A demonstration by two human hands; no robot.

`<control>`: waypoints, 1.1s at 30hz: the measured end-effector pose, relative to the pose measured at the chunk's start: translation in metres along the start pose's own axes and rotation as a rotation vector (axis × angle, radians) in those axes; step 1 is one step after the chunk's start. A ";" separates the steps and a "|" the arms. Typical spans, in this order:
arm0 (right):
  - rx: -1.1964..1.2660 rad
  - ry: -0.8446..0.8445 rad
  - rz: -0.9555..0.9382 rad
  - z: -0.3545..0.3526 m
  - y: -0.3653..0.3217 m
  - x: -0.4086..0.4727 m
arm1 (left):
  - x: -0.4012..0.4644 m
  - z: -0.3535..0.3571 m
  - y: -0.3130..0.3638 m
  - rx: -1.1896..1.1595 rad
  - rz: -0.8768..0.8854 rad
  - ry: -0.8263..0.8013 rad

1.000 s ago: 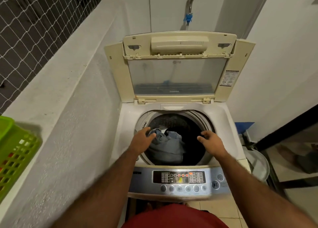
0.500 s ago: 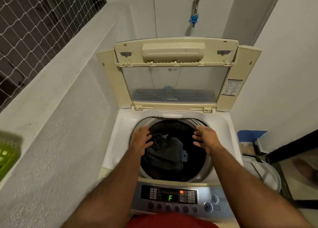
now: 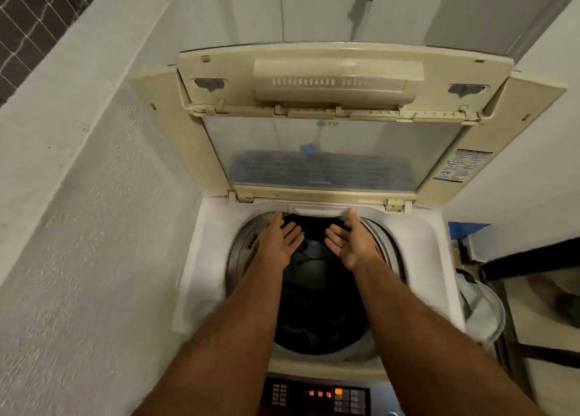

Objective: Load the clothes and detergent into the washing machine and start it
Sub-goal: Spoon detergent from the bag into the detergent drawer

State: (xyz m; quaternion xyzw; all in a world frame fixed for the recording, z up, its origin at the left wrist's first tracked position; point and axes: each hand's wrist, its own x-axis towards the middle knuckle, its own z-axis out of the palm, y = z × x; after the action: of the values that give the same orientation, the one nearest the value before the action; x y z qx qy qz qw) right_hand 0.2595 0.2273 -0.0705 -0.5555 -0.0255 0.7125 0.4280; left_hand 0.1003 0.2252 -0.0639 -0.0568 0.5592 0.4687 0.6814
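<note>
Both hands reach over the far side of the drum, fingers straight and spread, holding nothing: left hand (image 3: 280, 243), right hand (image 3: 351, 242). The dark clothes (image 3: 317, 258) below are dim and hard to make out inside the washing machine (image 3: 207, 258), whose control panel (image 3: 317, 396) is cut off

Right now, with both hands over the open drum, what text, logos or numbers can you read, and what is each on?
"LG", seen mirrored through the glass of the raised lid.
Warning sticker on the lid's right frame: print too small to read.
Control panel display: three orange figures lit, too blurred to read.
Control panel button labels: too small to read.
Markings on the drum rim by the left hand: unreadable.
</note>
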 end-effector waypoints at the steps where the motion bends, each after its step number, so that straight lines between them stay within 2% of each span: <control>1: 0.020 -0.009 -0.011 0.002 0.001 0.004 | 0.005 0.003 0.000 -0.014 -0.010 -0.004; 17: 0.118 0.035 -0.114 0.010 0.001 0.035 | 0.036 0.021 -0.007 -0.054 0.055 -0.039; 28: -0.033 0.094 -0.135 0.009 0.007 0.034 | 0.029 0.022 -0.007 0.163 0.099 0.004; 31: -0.089 0.073 -0.135 0.004 0.007 0.032 | 0.026 0.016 -0.012 0.158 0.081 -0.021; 33: -0.179 0.071 -0.137 -0.002 0.004 0.030 | 0.022 0.011 -0.008 0.235 0.115 -0.038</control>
State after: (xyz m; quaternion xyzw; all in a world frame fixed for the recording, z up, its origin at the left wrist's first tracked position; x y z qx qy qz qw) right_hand 0.2579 0.2432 -0.0961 -0.6132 -0.1118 0.6563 0.4252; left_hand 0.1128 0.2400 -0.0814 0.0645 0.5994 0.4395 0.6658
